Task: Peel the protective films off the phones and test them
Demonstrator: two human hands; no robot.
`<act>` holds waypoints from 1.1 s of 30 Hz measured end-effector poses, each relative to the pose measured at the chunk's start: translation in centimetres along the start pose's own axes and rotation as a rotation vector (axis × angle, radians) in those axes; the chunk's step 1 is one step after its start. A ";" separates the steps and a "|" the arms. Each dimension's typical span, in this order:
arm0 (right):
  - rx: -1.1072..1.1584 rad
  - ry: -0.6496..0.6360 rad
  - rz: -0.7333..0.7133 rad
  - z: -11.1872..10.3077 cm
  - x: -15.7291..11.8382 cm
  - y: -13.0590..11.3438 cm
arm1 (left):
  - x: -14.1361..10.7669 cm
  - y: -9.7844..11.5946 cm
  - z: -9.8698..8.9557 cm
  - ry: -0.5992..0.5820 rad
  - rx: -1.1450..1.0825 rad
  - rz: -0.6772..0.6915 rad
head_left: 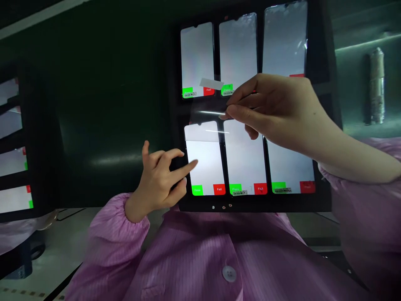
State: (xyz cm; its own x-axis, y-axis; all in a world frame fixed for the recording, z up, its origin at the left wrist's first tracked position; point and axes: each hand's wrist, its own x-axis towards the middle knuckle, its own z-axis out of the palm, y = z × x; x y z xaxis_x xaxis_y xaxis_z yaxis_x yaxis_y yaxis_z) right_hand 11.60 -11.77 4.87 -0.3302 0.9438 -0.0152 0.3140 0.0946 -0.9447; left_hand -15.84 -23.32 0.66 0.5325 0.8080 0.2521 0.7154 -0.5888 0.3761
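"Right hand [282,113], what's it doing?"

"Pinching a thin dark item [242,98] between thumb and fingers, too blurred to name, between the two rows of phones [238,50] in the black rack [250,205]."

"And the left hand [158,179]?"

"Fingers loosely apart, index fingertip [194,164] touching the bottom-left phone [203,171] near its right edge, just above its green Pass button [196,190]."

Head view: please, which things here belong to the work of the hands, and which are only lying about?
Belong to the work:
left hand
right hand
phone screens with Pass and Fail buttons
black rack

Lying about:
metal canister
second rack of screens
pale bench
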 end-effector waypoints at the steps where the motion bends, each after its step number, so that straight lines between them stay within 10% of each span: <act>1: 0.019 -0.016 -0.008 0.1 -0.2 0.1 | -0.5 0.4 0.1 -0.008 -0.018 0.006; 5: 0.038 -0.136 0.005 0.3 -2.6 0.2 | -3.0 1.8 -0.5 0.015 -0.123 0.004; 10: -0.249 -0.598 -0.190 -1.2 -8.5 0.1 | -5.8 2.8 -1.8 0.144 -0.273 -0.136; 15: -0.781 -0.195 -0.532 -1.2 -13.9 1.5 | -5.8 4.6 -0.6 0.023 -0.041 -0.042; 22: -0.931 0.084 -0.375 -2.9 -20.2 4.3 | -6.0 4.1 -1.1 0.089 -0.036 -0.218; 28: -0.388 0.430 -0.091 -5.7 -16.0 8.3 | -0.2 0.7 2.9 0.365 -0.481 -0.518; 33: -0.232 0.487 -0.018 -4.1 -15.7 10.3 | -0.5 3.0 5.5 0.497 -0.547 -0.547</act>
State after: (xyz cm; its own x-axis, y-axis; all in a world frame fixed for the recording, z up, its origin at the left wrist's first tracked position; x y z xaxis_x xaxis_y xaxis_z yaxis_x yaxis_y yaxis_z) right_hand 23.66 -24.37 -3.32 0.0964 0.9738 0.2057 0.5191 0.1272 -0.8452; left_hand -11.50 -25.62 -3.25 -0.1636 0.9614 0.2214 0.4292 -0.1327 0.8934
